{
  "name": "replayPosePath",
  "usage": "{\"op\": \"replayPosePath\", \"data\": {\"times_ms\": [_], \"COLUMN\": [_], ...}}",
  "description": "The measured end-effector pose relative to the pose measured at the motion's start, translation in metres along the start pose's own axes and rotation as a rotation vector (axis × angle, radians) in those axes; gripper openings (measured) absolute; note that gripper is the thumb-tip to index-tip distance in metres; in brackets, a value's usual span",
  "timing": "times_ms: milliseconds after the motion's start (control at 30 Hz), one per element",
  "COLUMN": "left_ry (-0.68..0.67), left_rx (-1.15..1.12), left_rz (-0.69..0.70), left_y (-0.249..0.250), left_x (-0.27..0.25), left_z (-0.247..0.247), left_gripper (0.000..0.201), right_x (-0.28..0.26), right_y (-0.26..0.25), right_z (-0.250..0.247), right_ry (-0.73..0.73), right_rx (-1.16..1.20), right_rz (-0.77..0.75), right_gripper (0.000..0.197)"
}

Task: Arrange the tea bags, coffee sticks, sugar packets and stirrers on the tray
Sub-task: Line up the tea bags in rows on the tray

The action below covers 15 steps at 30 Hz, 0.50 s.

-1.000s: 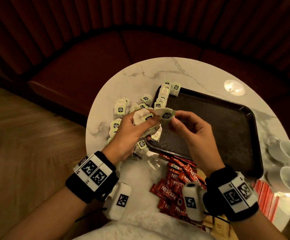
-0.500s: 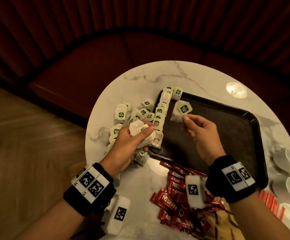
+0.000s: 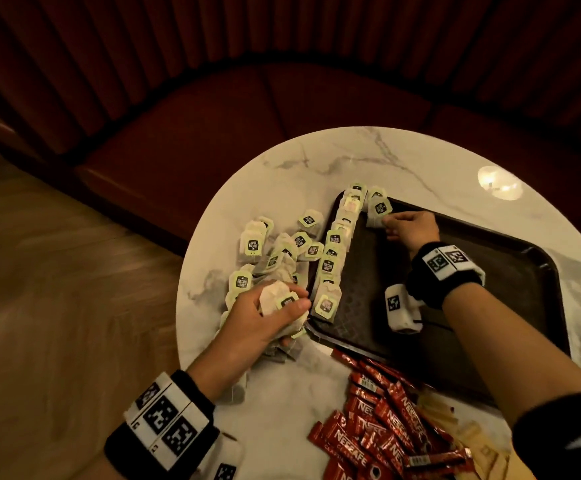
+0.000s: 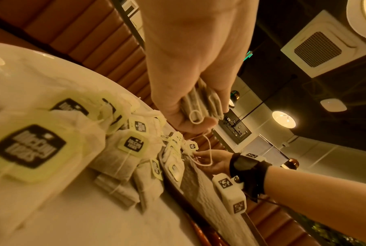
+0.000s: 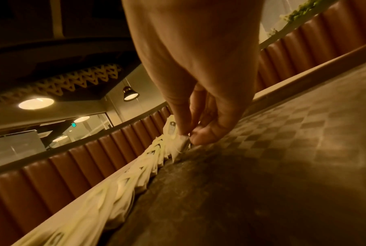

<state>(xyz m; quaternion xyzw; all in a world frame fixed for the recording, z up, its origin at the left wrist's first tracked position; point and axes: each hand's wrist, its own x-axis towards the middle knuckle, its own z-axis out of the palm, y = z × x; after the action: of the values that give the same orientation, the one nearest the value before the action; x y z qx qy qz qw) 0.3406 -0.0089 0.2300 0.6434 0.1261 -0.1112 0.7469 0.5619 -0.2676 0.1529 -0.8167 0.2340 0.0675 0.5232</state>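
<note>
- The right hand [image 3: 411, 227] reaches over the dark tray [image 3: 489, 271] to its far left corner, thumb and fingertips pinching one tea bag [image 3: 378, 212] at its lower edge; in the right wrist view that bag [image 5: 175, 133] stands against the end of the row
- A row of tea bags [image 3: 334, 251] runs along the tray's left edge, overlapping one another from the far corner to the near one
- The left hand [image 3: 264, 320] sits at the tray's near left corner, fingers and thumb curled round a bunch of tea bags [image 3: 282, 301]; the left wrist view shows the bunch [image 4: 203, 104] squeezed in the palm with a string loop hanging
- Loose tea bags [image 3: 268, 251] lie heaped on the marble table [image 3: 282, 168] just left of the tray
- Red coffee sticks [image 3: 379, 427] lie in a pile on the table near the tray's near edge, with pale packets [image 3: 455, 420] beside them; what these are I cannot tell
</note>
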Motion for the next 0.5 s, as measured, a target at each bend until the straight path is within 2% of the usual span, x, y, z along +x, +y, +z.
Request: {"op": "replayPosePath", "data": {"times_ms": [67,233,400,500], "left_ry": [0.007,0.0,-0.002,0.002], "left_rx": [0.002,0.023,-0.017,-0.03], "left_rz": [-0.004,0.006,-0.004,-0.006], "left_y": [-0.001,-0.005,-0.001,0.003], "left_x": [0.001,0.003,0.001,-0.001], "left_z": [-0.003,-0.008,-0.004,-0.004], "left_gripper": [0.029,0.029,0.029,0.021], "right_x": [0.007,0.014,0.013,-0.002], "right_y": [0.0,0.0,0.003,-0.006], "right_z": [0.004,0.004,-0.001,-0.005], "right_ry": [0.011,-0.047,-0.115,-0.161], "right_rx": [0.014,0.056,0.04,0.061], "right_rz": [0.017,0.03,0.028,0.031], "right_gripper": [0.006,0.008,0.015,0.022]}}
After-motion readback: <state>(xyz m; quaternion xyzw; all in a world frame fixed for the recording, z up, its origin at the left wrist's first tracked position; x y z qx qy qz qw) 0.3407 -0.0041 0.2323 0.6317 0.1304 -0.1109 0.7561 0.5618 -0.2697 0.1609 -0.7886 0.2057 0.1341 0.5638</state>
